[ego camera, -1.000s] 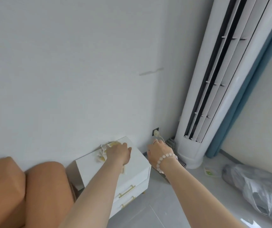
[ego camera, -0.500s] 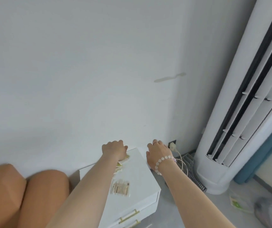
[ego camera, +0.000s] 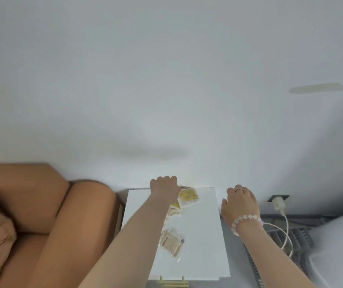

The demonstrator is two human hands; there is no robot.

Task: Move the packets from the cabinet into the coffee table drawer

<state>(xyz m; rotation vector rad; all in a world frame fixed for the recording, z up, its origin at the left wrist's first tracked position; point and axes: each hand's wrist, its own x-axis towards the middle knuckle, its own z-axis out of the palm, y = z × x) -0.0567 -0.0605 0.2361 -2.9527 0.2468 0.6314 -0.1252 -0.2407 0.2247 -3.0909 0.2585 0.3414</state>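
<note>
Hands over the cabinet top, packets not yet lifted.

The left hand [ego camera: 164,187] is curled at the back edge of the cabinet [ego camera: 204,235], knuckles up; whether it grips the yellow packets [ego camera: 188,197] just right of it I cannot tell. The right hand [ego camera: 241,201] hovers open and empty past the cabinet's right edge. A tan packet [ego camera: 172,243] lies loose nearer the body, beside the left forearm. A careless sweep could push packets behind the cabinet, against the wall [ego camera: 166,80].
</note>
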